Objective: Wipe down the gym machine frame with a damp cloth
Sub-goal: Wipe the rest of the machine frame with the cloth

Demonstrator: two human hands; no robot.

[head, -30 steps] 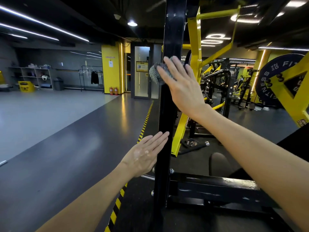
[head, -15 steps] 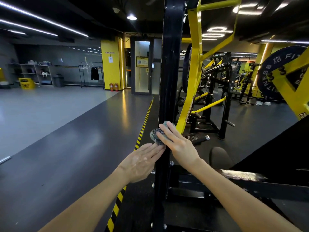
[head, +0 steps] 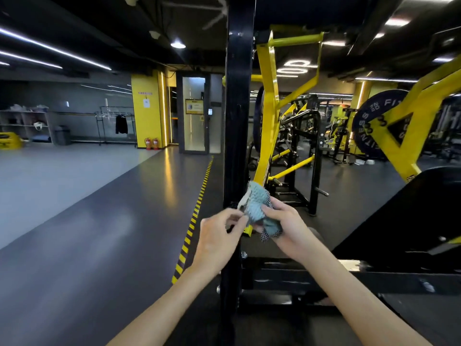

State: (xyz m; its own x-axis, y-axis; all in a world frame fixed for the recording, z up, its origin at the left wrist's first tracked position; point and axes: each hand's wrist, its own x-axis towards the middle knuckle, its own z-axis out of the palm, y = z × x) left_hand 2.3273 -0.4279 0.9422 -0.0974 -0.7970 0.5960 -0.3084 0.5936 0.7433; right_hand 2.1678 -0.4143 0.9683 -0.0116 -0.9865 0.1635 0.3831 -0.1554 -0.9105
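1. Head view: the right hand [head: 287, 228] was curled round the lower end of the cloth [head: 255, 206]. The left hand [head: 217, 238], blurred, seemed to pinch its near edge.
2. The cloth sat bunched between both hands, in front of the frame's black upright [head: 237, 121]; contact was unclear.
3. It looked light, soft and floppy, and was probably best gripped as a wad.
4. It was blue-grey, with a mesh-like weave.

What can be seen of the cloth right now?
The cloth is pale blue with a dark dotted mesh side, soft and bunched up. The right hand grips its lower part; the left hand pinches its left edge, blurred. It is held in front of the black post; contact there is unclear.
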